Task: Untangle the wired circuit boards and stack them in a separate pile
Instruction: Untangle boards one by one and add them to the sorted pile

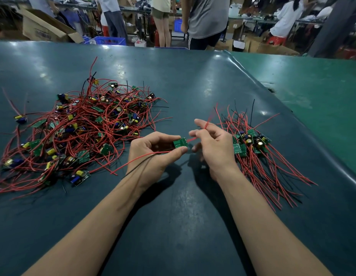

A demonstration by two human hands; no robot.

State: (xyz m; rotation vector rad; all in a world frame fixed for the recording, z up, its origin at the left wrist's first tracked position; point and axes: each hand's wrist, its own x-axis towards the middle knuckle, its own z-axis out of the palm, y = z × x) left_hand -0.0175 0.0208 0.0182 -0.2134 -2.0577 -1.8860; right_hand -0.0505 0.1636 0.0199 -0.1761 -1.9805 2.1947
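My fingers on the left hand are curled round a small green rectangular circuit board, thumb under it and fingertips over it, while the right hand pinches one thin red wire that runs off the board's right end and rises up past the right fingers. The board sits between my two hands, just above the dark teal surface, its long axis lying roughly left to right, with more red and black leads trailing back over my left wrist. The neat pile of sorted boards with straightened red wires lies just to the right, nearest my right hand; the big tangled heap of wired boards lies well to the left. I judge the coming move goes rightward.
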